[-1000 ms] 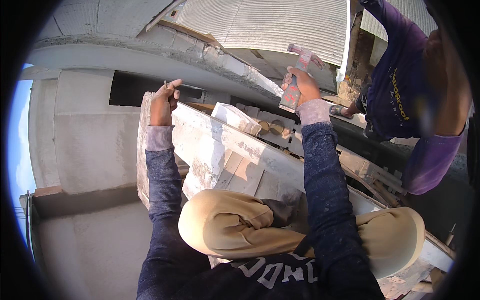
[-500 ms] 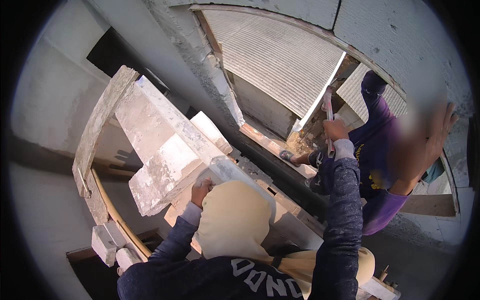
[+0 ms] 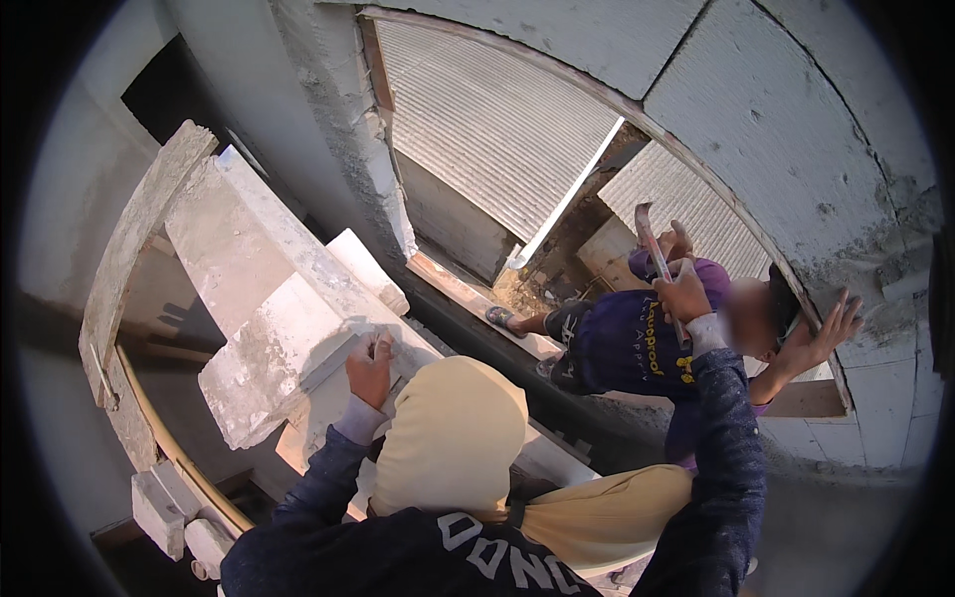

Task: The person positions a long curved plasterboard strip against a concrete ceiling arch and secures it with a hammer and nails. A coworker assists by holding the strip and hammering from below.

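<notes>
My right hand is raised on the right and wrapped round a pry bar. Its hooked, reddish end points up and away from me, and its lower end sticks out below my fist. My left hand is closed, fingers pinched together, close to the edge of a pale, mortar-crusted block; whatever is in the pinch, if anything, is too small to make out. That block rests against a long, dusty plank running diagonally beyond my left hand. A smaller white block lies across the plank's far side.
A co-worker in a purple shirt stands at the wall opening, close behind the bar, one hand against the block wall. Corrugated roofing shows outside. A curved board and several block pieces are at left.
My right hand has swung the pry bar, its hooked end now plainly visible. My view has shifted rightward. The co-worker has turned and brought a hand up behind the bar.
</notes>
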Demonstrator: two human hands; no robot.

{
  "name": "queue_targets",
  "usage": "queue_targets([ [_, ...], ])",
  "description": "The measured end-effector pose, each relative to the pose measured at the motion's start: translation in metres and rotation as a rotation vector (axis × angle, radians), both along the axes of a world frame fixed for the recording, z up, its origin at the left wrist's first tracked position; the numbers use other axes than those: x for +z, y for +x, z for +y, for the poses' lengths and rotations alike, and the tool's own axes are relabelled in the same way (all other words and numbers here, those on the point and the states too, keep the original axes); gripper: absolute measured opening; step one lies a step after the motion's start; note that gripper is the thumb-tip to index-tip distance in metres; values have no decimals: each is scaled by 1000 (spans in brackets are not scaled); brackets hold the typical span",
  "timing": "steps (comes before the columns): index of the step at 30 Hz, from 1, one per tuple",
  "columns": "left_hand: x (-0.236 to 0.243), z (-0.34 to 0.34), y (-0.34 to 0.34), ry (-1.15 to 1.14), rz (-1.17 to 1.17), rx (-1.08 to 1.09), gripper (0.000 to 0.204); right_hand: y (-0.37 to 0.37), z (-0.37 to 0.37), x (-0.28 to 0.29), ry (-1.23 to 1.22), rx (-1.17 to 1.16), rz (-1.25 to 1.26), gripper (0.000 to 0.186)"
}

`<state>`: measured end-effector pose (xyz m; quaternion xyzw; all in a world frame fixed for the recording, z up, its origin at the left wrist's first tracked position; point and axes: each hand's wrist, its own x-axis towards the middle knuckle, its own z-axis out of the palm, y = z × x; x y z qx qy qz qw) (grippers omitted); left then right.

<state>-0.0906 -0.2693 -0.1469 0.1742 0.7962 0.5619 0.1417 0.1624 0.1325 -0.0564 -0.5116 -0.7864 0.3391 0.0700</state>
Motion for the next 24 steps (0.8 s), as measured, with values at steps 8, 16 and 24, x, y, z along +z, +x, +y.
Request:
queue_targets([
  [8, -16, -43, -20, 21, -47, 219, 26, 5, -10, -13, -214, -130, 236, 33],
  [16, -45, -53, -51, -126, -202, 248, 35, -17, -27, -21, -122, 38, 182, 34],
  [24, -41, -11, -22, 83, -940, 95, 47, 35, -78, -61, 260, 240, 95, 53],
])
